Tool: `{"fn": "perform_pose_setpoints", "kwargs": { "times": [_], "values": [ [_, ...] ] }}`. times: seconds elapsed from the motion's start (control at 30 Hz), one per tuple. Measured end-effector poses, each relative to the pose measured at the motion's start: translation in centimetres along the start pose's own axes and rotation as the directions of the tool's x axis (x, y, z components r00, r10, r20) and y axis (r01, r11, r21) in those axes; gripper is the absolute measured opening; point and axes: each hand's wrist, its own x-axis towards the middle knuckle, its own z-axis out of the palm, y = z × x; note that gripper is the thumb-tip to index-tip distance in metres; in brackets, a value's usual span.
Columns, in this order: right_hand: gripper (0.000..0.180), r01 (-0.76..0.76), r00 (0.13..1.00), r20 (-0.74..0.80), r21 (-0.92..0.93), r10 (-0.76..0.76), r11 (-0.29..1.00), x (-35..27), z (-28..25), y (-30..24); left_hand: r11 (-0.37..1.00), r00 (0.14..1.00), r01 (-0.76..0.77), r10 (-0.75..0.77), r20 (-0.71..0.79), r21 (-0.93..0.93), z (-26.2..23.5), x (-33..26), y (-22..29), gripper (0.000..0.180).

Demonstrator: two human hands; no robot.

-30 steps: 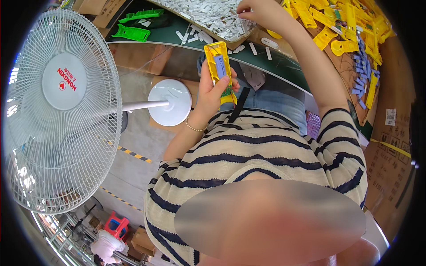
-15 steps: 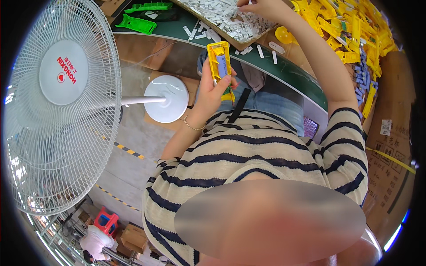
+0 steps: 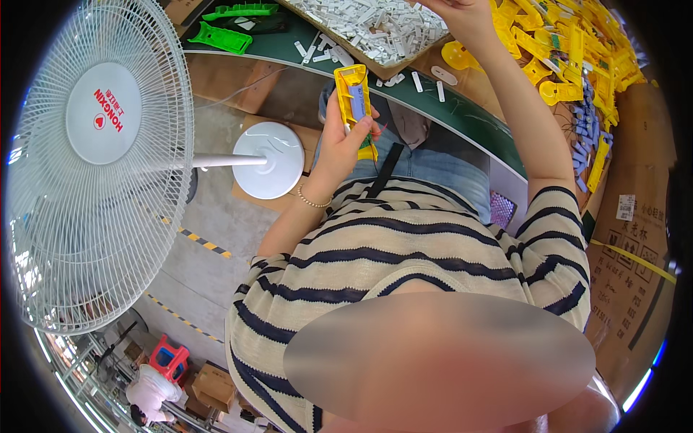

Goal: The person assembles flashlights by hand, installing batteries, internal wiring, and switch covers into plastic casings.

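Left hand (image 3: 341,150) grips the yellow casing (image 3: 345,108), its long axis pointing forward! Right hand (image 3: 465,16) is well beyond it, rightward; can't tell its grip.

Your left hand (image 3: 343,141) holds a casing (image 3: 351,74), a cell (image 3: 359,102) lying in it, just beside the near edge of the tabletop (image 3: 480,124). On its far side sits a tray (image 3: 390,70) of strips (image 3: 375,30), your right hand (image 3: 462,18) by its right end. Left of the tray lie two shells (image 3: 224,39); right, a casing heap (image 3: 567,50). A fan (image 3: 105,112) stands left of you.
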Motion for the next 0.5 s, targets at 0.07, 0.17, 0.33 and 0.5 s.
{"fn": "perform_pose_setpoints", "kwargs": {
  "times": [0.07, 0.17, 0.33, 0.5],
  "values": [
    [0.007, -0.033, 0.999, -0.016, 0.007, 0.033, 0.999, -0.2, 0.0, -0.3, 1.000, 1.000, -0.002, 0.002, -0.008, 0.022, 0.1, -0.1, 0.2, 0.054],
    [0.008, -0.144, 0.983, 0.111, -0.040, 0.147, 0.989, -1.6, -0.2, -2.3, 1.000, 1.000, -0.002, 0.002, -0.009, -0.013, 0.5, 0.1, 0.8, 0.058],
    [0.014, -0.574, 0.808, 0.308, 0.213, 0.503, 0.791, -5.2, 0.4, -7.7, 1.000, 0.997, 0.005, -0.005, 0.072, 0.010, 2.0, 0.7, 1.7, 0.053],
    [0.011, -0.648, 0.762, 0.216, 0.263, 0.611, 0.715, -6.9, 0.6, -8.8, 0.997, 0.988, 0.031, -0.041, 0.148, 0.066, 3.8, 0.6, 1.3, 0.055]
  ]
}}
